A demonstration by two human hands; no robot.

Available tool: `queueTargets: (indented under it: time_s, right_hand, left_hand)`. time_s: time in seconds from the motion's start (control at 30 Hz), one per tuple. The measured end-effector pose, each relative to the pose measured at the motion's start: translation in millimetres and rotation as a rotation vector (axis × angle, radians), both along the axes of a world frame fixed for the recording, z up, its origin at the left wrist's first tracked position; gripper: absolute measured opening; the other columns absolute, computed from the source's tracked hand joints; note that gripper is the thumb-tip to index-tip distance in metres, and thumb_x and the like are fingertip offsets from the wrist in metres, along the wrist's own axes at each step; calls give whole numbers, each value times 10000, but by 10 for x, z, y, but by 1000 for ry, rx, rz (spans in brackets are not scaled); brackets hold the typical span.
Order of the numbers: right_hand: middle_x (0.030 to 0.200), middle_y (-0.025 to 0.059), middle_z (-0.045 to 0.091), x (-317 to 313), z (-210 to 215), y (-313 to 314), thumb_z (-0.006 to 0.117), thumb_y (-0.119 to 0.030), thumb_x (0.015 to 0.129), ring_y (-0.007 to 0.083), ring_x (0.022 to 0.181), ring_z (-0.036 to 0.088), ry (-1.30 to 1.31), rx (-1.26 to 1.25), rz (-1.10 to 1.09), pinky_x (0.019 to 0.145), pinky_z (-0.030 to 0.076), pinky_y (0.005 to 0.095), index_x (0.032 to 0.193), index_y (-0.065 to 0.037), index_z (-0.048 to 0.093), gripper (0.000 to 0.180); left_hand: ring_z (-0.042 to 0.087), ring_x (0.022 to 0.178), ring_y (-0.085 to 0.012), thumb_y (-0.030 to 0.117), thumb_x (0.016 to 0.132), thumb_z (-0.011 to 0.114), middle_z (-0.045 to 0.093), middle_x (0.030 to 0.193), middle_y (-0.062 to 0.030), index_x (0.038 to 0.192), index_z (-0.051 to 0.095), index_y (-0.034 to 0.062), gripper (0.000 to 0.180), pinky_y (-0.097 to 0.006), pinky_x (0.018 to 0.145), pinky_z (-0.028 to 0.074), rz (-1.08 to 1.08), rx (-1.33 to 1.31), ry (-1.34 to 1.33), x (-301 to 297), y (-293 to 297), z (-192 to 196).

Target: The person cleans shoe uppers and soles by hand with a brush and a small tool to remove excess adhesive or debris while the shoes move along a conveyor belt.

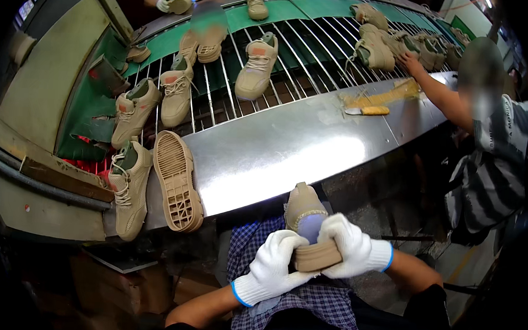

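Both gloved hands clamp one tan shoe (306, 224) in the lap, just below the steel table (276, 154): left hand (273, 267) under the heel, right hand (349, 247) over it; long axis runs toe-away toward table, sole facing down-left

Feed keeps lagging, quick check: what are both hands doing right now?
Left hand: closed on the heel end of the tan shoe.
Right hand: closed on the same shoe, from the other side.
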State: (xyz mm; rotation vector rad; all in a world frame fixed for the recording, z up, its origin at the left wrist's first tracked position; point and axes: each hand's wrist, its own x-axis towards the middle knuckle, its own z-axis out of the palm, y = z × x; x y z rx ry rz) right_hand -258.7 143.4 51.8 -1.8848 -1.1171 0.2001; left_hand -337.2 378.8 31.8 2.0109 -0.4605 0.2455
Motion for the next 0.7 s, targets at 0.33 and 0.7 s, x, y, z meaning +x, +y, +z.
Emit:
queueTargets:
  time_s: [0.33, 0.7]
  right_hand:
    - [1105, 116, 629, 198, -246, 97, 979, -223, 693, 281, 994, 593, 89, 156, -109, 837, 523, 397, 1208, -48, 595, 666]
    - [1061, 100, 618, 530, -398, 81, 1021, -330, 713, 252, 947, 591, 522, 182, -29, 792, 512, 364, 1207, -59, 596, 706]
  left_hand:
    - [638, 905, -249, 286, 658, 1033, 626, 1053, -118, 1157, 606, 52, 698, -353, 735, 546, 25, -152, -16, 402, 81, -91]
    - [557, 795, -163, 295, 630, 1059, 579, 904, -30, 996, 555, 91, 655, -291, 647, 470, -89, -299, 408, 682, 163, -173]
